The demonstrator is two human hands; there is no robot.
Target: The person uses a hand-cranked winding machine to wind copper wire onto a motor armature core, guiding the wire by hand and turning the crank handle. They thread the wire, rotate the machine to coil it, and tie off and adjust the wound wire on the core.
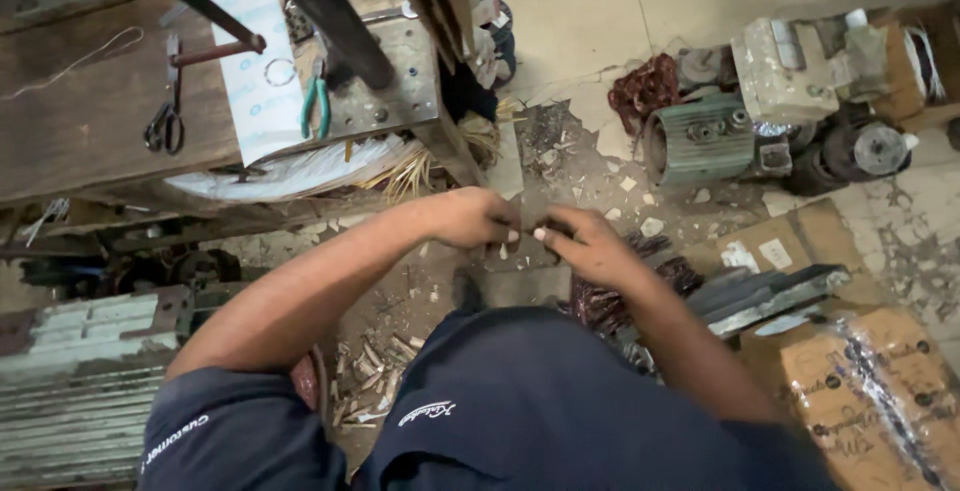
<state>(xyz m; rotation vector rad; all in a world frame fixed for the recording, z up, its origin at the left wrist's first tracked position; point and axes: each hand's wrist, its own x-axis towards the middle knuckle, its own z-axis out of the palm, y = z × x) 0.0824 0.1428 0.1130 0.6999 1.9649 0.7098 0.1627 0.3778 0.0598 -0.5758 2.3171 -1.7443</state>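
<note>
My left hand (476, 218) and my right hand (588, 244) meet fingertip to fingertip over the cracked floor, in front of my dark-blue-clad knees. Both pinch a small thin piece (527, 232) between thumb and fingers; it is too small to tell what it is. Just below my right hand lies a dark bundle of wound copper wire (600, 303). Pale wood slivers (368, 371) are scattered on the floor under my left forearm.
A wooden workbench (90, 121) at upper left carries scissors (164, 123), green-handled pliers (316, 107) and a drilled metal plate (400, 71). Old electric motors (700, 141) and a copper coil (646, 91) sit at upper right. A wrapped cardboard box (870, 391) stands at lower right, ribbed metal (70, 401) at lower left.
</note>
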